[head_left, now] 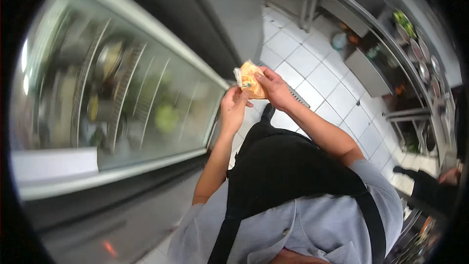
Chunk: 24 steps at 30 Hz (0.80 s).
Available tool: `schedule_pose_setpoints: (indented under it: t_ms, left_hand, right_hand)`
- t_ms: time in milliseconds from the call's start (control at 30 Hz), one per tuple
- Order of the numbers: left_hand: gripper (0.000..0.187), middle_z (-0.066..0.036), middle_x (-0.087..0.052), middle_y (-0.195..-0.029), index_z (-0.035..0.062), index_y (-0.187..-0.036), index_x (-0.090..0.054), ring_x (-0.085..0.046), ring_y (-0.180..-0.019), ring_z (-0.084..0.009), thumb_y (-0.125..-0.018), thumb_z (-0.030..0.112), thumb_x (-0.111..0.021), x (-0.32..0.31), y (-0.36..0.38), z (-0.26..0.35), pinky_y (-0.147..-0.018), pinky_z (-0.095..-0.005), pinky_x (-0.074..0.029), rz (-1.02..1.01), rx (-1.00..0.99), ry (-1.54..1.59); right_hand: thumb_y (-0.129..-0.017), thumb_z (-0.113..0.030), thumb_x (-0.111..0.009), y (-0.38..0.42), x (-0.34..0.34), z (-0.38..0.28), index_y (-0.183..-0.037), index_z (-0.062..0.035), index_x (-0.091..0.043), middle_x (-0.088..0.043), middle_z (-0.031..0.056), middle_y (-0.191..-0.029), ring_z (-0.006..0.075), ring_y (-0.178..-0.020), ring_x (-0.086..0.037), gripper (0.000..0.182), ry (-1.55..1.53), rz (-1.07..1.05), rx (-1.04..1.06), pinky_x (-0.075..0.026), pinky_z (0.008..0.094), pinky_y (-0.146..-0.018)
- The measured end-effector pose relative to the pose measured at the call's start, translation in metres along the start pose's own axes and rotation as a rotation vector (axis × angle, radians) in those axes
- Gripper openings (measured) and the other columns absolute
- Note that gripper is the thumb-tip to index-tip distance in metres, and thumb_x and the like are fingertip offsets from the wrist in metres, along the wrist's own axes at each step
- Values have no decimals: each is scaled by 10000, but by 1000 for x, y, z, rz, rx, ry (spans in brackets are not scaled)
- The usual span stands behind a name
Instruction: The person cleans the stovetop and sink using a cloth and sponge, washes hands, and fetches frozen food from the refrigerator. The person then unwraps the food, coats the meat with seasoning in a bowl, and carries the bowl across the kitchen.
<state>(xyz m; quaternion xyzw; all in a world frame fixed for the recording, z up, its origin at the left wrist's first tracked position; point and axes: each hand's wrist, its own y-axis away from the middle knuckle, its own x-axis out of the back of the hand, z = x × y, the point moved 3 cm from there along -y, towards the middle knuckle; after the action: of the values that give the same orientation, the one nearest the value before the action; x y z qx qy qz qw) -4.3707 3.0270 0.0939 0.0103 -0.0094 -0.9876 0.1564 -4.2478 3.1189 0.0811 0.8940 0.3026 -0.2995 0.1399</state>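
Note:
An orange and white plastic packet (251, 82) is held up in front of the black apron, between both hands. My right hand (275, 87) grips its right side, with the thumb across the front. My left hand (233, 103) pinches the lower left edge of the packet with the fingertips. The packet's upper left corner looks crumpled and whitish. Its contents cannot be made out.
A glass-door refrigerator (161, 32) with wire shelves of food stands at the left. Pale floor tiles (320, 83) lie beyond the hands. A steel counter (373, 27) with spoons or ladles curves along the right. Another person (430, 188) is at the far right edge.

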Motion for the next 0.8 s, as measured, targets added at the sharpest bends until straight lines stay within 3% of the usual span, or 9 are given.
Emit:
schedule_pose_setpoints:
  t_ms: [100, 167, 200, 267, 400, 533, 667, 733, 800]
  left_hand:
    - [325, -55, -578, -925, -30, -1096, -504, -558, -832, -107, -857, 154, -626, -41, -54, -15, -647, -237, -469, -201, 39, 43]
    - [310, -49, -583, -905, -24, -1063, -518, -560, -811, -103, -845, 156, -642, -67, -84, -19, -636, -227, -458, -300, 26, 93]
    - [283, -46, -587, -895, -18, -1044, -526, -558, -788, -98, -843, 145, -641, -83, -101, -20, -628, -221, -449, -369, 33, 88]
    - [256, -43, -592, -884, -12, -1024, -535, -555, -765, -93, -841, 134, -639, -118, -138, -24, -620, -215, -440, -535, 36, 95]
    - [220, -22, -588, -813, -4, -985, -555, -525, -675, -69, -869, 175, -607, -185, -191, -33, -565, -211, -418, -818, 191, 20]
    - [214, -20, -575, -714, -8, -906, -585, -505, -594, -69, -895, 203, -556, -278, -206, -43, -510, -219, -407, -1100, 350, 22]
    - [228, -16, -546, -654, -20, -872, -585, -477, -588, -68, -912, 195, -517, -375, -189, -53, -507, -236, -387, -1265, 208, -198]
    - [246, -25, -542, -654, -26, -846, -582, -466, -580, -82, -917, 197, -508, -415, -158, -42, -514, -269, -384, -1448, -251, -233]
    - [265, -40, -541, -637, -32, -818, -576, -467, -581, -92, -926, 194, -490, -455, -126, -53, -520, -299, -385, -1603, -208, -89]
  right_hand:
    - [-935, -231, -516, -4, 42, -31, -1157, -22, -526, -584, 61, -1008, 127, -900, -568, 306, 171, 144, 50, -472, 271, -816]
    - [-927, -224, -518, -11, 76, -55, -1187, -14, -517, -573, 117, -1060, 170, -964, -558, 334, 682, 136, 176, -451, 303, -854]
    - [-927, -224, -518, -13, 93, -64, -1187, -14, -517, -573, 117, -1060, 170, -964, -558, 334, 686, 198, 200, -451, 303, -854]
    - [-926, -180, -507, -12, 126, -81, -1193, -2, -498, -569, 73, -1041, 130, -993, -525, 321, 1038, 355, 368, -440, 285, -848]
    - [-880, -76, -534, 9, 164, -113, -1062, -2, -536, -571, 96, -1071, 180, -1001, -556, 197, 731, 715, 277, -459, 312, -846]
    - [-856, -76, -562, 57, 196, -143, -1003, 5, -558, -583, 104, -1088, 214, -1004, -577, 168, 894, 1031, 345, -485, 323, -822]
    - [-825, -104, -608, 113, 211, -162, -1038, -9, -593, -637, 117, -1007, 229, -949, -621, 234, 913, 1331, 504, -531, 327, -776]
    - [-785, -147, -647, 149, 224, -158, -941, -1, -618, -634, 144, -904, 249, -844, -632, 216, 904, 1488, 485, -528, 324, -701]
    - [-751, -141, -648, 187, 231, -165, -820, -4, -598, -613, 148, -795, 295, -741, -614, 161, 1048, 1601, 495, -500, 356, -631]
